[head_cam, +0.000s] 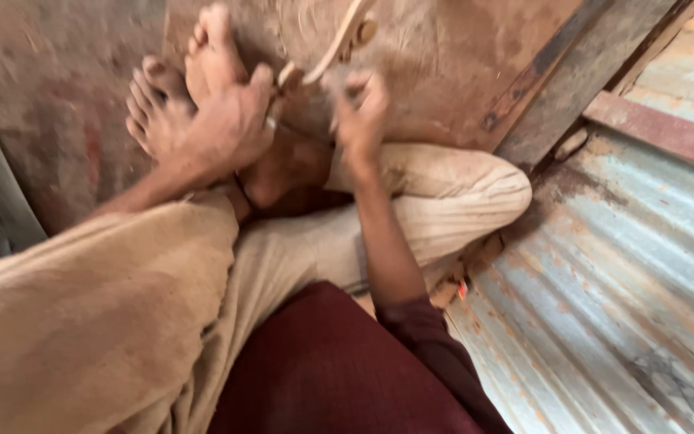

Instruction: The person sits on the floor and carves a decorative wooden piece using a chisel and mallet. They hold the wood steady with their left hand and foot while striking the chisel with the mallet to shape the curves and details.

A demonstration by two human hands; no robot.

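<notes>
I sit on the floor with my legs folded and my bare feet [174, 88] resting on a dusty wooden board [443, 56]. My left hand [230, 120] lies over my foot and grips the near end of a thin, pale, curved wooden piece [339, 40] that rises toward the top edge. My right hand [361, 108] is closed just right of it, around something small and blurred, perhaps sandpaper; what it is I cannot tell. Beige trousers and a maroon shirt fill the foreground.
Corrugated metal sheet [628, 281] covers the right side. A dark wooden beam [572, 72] runs diagonally beside the board, with a reddish plank [660, 133] past it. Reddish dusty floor [50, 96] lies at left, and a small red object [462, 289] sits by my knee.
</notes>
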